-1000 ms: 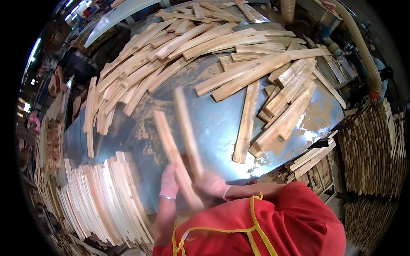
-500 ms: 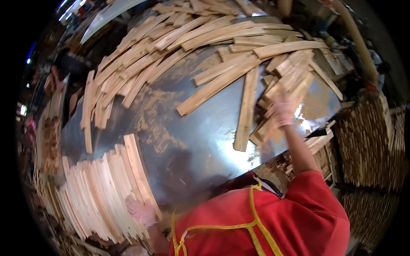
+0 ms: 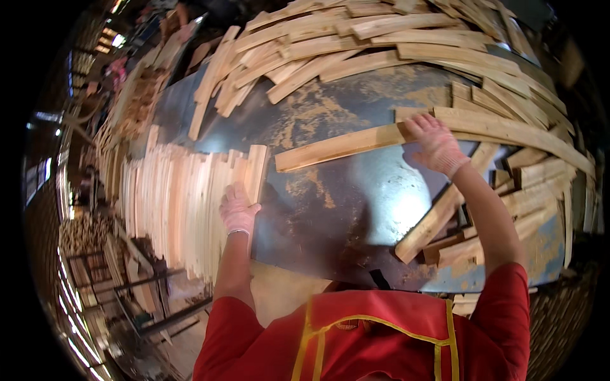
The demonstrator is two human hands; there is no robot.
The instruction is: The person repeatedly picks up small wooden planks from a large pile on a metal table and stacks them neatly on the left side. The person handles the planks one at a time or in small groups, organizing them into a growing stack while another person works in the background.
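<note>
My left hand (image 3: pixel 238 209), in a pale glove, lies against the right end of a row of pale wooden strips (image 3: pixel 184 203) set side by side on edge. Its fingers are stretched over the last strips, and the thumb points out to the right. At the right, my gloved right hand (image 3: pixel 435 147) grips the right end of a wooden plank (image 3: pixel 346 146). That plank lies aslant across the metal table (image 3: pixel 311 235), its other end reaching toward the row. Just beyond my right hand, another long plank (image 3: pixel 508 127) runs off to the right.
A heap of loose planks (image 3: pixel 356 44) spreads over the table's far side, with more planks (image 3: pixel 527 203) piled at the right. Sawdust (image 3: pixel 318 117) is scattered on the metal. Stacked wood (image 3: pixel 86 235) and a dark metal frame (image 3: pixel 152 327) stand at the left.
The view has swung left. My right hand has shifted from the pile at the right to a plank nearer the middle. My left hand remains at the row's right end.
</note>
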